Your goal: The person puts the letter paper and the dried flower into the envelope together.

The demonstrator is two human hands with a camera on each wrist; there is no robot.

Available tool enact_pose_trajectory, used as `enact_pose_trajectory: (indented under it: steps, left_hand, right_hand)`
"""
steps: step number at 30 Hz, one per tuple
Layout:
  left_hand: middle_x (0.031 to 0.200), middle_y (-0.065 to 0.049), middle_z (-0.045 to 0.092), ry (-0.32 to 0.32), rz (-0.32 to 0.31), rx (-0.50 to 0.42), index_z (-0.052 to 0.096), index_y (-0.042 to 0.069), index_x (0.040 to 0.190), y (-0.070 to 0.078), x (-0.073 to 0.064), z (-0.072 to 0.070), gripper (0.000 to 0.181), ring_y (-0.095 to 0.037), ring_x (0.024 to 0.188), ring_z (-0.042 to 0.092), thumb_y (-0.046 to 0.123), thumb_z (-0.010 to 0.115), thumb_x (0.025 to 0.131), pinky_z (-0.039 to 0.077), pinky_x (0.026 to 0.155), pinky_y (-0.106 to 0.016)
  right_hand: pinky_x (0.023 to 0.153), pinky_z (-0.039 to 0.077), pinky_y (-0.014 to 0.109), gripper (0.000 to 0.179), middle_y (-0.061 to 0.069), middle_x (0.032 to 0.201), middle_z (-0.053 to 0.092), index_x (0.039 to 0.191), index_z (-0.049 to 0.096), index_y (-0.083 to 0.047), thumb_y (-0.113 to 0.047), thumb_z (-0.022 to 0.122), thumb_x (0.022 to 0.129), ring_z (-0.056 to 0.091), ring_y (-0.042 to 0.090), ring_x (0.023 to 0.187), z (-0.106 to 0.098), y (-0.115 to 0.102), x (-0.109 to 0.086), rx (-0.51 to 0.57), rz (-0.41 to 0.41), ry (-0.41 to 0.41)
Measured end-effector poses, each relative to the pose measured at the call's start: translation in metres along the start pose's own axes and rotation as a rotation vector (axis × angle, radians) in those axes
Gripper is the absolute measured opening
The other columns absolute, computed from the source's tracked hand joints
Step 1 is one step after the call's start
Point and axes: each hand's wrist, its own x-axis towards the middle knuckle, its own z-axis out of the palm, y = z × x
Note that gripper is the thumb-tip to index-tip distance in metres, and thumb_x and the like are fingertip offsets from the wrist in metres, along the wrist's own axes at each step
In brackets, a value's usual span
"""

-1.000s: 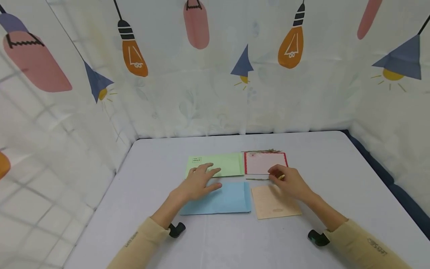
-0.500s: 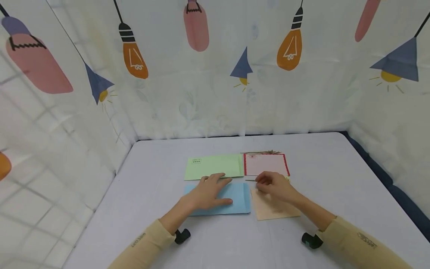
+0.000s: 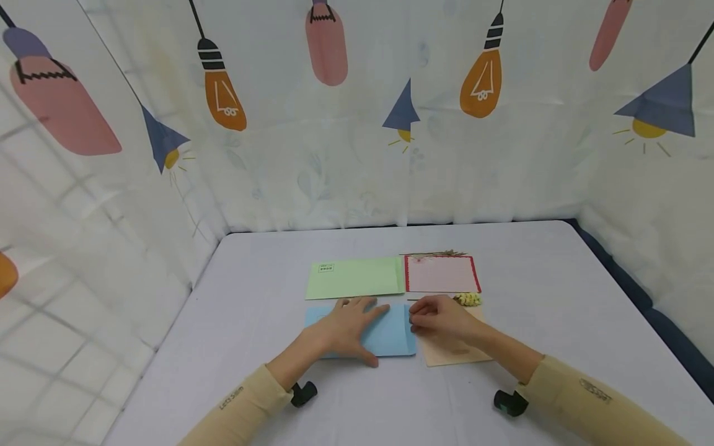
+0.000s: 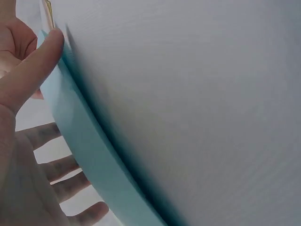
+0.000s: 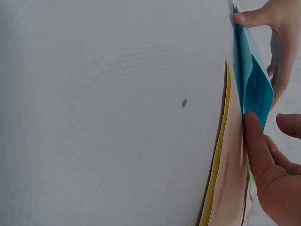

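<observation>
The blue envelope (image 3: 397,334) lies on the white table with its right end bulging ajar, its darker inside showing in the right wrist view. My left hand (image 3: 348,325) spans it, thumb (image 4: 42,61) at the near edge and fingers at the far edge, holding it between them. At the envelope's right end is my right hand (image 3: 443,319); one fingertip (image 5: 253,123) touches the edge of its mouth, while another finger stays apart across a gap. Under the right hand lies a tan envelope (image 3: 446,353), partly hidden. Beside that hand is a bunch of small yellow dried flowers (image 3: 468,300).
A pale green envelope (image 3: 357,277) lies behind the blue one. To its right is a pink card with a red border (image 3: 440,274), with a thin dried sprig (image 3: 446,253) along its far edge. A patterned white curtain (image 3: 357,155) hangs behind the table.
My right hand has moved left and nearer, from the yellow flowers to the blue envelope's right end. My left hand has come off the green envelope's edge, rightward and down across the blue one.
</observation>
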Motion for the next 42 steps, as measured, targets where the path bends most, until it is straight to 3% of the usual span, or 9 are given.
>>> enact_pose_trajectory:
  steps: [6, 13, 22, 30, 42]
  left_hand:
    - [0.161, -0.009, 0.035, -0.018, 0.015, -0.002, 0.033, 0.024, 0.163, -0.001, -0.001, -0.001, 0.106, -0.026, 0.148, 0.03, 0.062, 0.083, 0.077, 0.027, 0.114, -0.057]
    - [0.16, -0.008, 0.035, -0.017, 0.029, -0.04, 0.03, 0.025, 0.163, -0.002, -0.002, -0.004, 0.106, -0.027, 0.148, 0.031, 0.059, 0.084, 0.079, 0.028, 0.114, -0.059]
    - [0.159, -0.007, 0.036, -0.007, 0.052, -0.035, 0.029, 0.026, 0.164, -0.003, -0.002, -0.004, 0.105, -0.025, 0.146, 0.032, 0.059, 0.083, 0.08, 0.029, 0.113, -0.056]
    - [0.156, -0.008, 0.037, -0.023, 0.024, -0.048, 0.028, 0.029, 0.164, -0.006, -0.005, -0.004, 0.107, -0.028, 0.143, 0.035, 0.054, 0.087, 0.078, 0.033, 0.11, -0.056]
    - [0.154, -0.008, 0.039, -0.017, 0.03, -0.031, 0.031, 0.027, 0.163, -0.008, -0.007, -0.004, 0.106, -0.028, 0.141, 0.037, 0.051, 0.089, 0.077, 0.033, 0.11, -0.057]
  right_hand:
    - [0.083, 0.059, 0.039, 0.04, 0.016, 0.106, 0.073, 0.129, 0.056, 0.012, -0.013, 0.068, 0.101, 0.073, 0.029, 0.096, 0.005, -0.001, 0.003, 0.174, 0.079, -0.056]
    - [0.085, 0.058, 0.041, 0.037, 0.017, 0.105, 0.069, 0.128, 0.052, 0.013, -0.009, 0.065, 0.101, 0.072, 0.029, 0.096, 0.012, -0.005, 0.003, 0.218, 0.102, -0.09]
    - [0.087, 0.058, 0.039, 0.046, 0.014, 0.107, 0.066, 0.132, 0.051, 0.012, -0.012, 0.07, 0.098, 0.069, 0.026, 0.097, 0.015, -0.008, 0.004, 0.138, 0.081, -0.059]
    - [0.091, 0.056, 0.037, 0.051, 0.011, 0.112, 0.068, 0.136, 0.053, 0.011, -0.019, 0.072, 0.098, 0.068, 0.024, 0.103, 0.011, -0.008, 0.002, 0.055, 0.052, -0.075]
    - [0.087, 0.054, 0.027, 0.031, 0.007, 0.114, 0.069, 0.123, 0.066, -0.001, -0.017, 0.073, 0.097, 0.065, 0.024, 0.105, -0.02, -0.009, -0.02, -0.185, -0.044, -0.074]
